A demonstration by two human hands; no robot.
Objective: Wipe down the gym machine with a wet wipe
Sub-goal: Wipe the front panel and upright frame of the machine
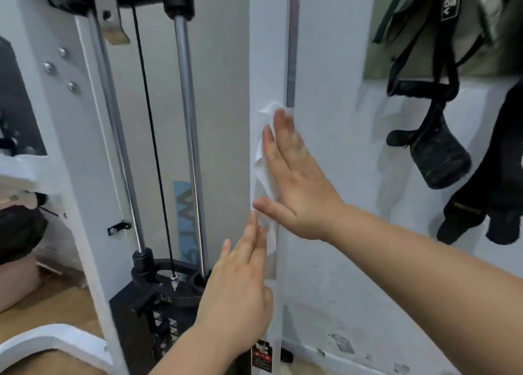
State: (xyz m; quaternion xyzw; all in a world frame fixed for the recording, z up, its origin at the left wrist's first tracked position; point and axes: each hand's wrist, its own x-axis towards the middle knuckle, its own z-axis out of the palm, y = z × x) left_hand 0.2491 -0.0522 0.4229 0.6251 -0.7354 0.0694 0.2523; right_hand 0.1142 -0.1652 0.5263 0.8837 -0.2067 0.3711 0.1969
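A white gym cable machine fills the view, with a white upright post (pixel 266 63) in the middle. A white wet wipe (pixel 263 162) lies flat against that post. My right hand (pixel 294 176) presses the wipe onto the post with flat, spread fingers. My left hand (pixel 240 287) is lower down, palm towards the post, its fingertips touching the wipe's lower end. Two chrome guide rods (pixel 188 119) and a thin black cable (pixel 150 119) run down to the black weight stack (pixel 158 304) left of the post.
Black straps and handles (pixel 435 148) hang on the white wall at the right. A bolted white frame member (pixel 70 119) stands at the left, with a curved white part (pixel 56 343) low down. Wooden floor (pixel 51 304) shows at the lower left.
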